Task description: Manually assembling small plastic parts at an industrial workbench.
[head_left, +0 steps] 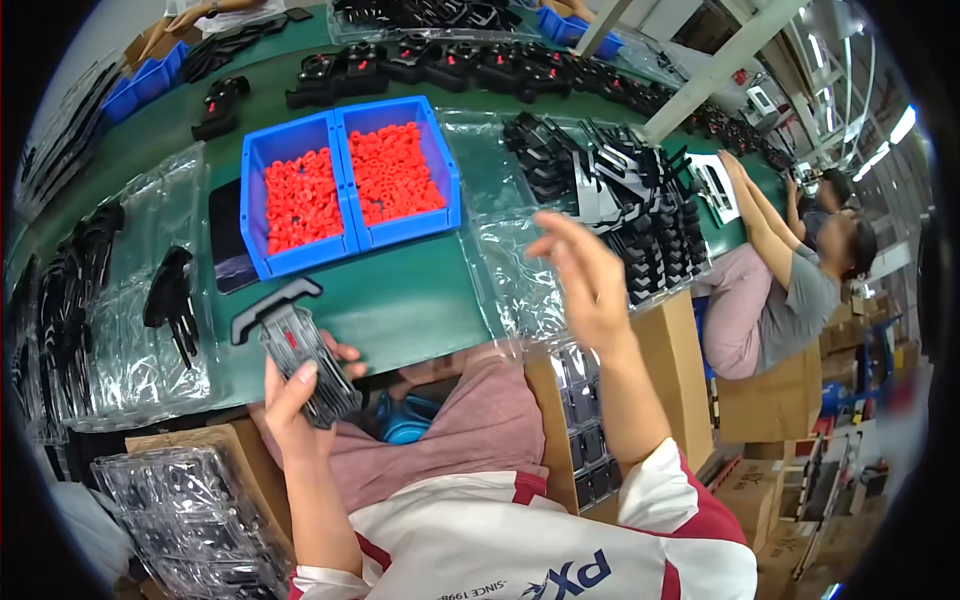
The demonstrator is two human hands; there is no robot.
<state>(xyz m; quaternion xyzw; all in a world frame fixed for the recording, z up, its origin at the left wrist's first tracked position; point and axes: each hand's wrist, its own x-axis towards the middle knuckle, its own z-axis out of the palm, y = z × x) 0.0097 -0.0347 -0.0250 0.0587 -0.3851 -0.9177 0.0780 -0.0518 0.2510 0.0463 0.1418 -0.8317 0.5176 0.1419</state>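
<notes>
My left hand (290, 405) is closed around a black plastic part (285, 340) with a T-shaped head and a ribbed body bearing a small red mark. It holds the part tilted over the table's front edge, thumb on top. My right hand (590, 280) is raised above clear plastic sheeting, fingers apart and nothing visible in them. Nearest to it lie several stacked black and grey plastic parts (615, 190). Beyond my hands stand two joined blue bins (347, 190) holding many small red pieces (395, 170). A flat dark object (230, 240) lies partly under the left bin.
On the left, black curved parts (172, 300) lie on plastic sheeting (130, 350). A row of black assemblies with red spots (450, 65) crosses the green table (420, 290) farther back. Cardboard boxes (665, 370) stand below. A co-worker (790, 290) sits at the right; another's arms show far left.
</notes>
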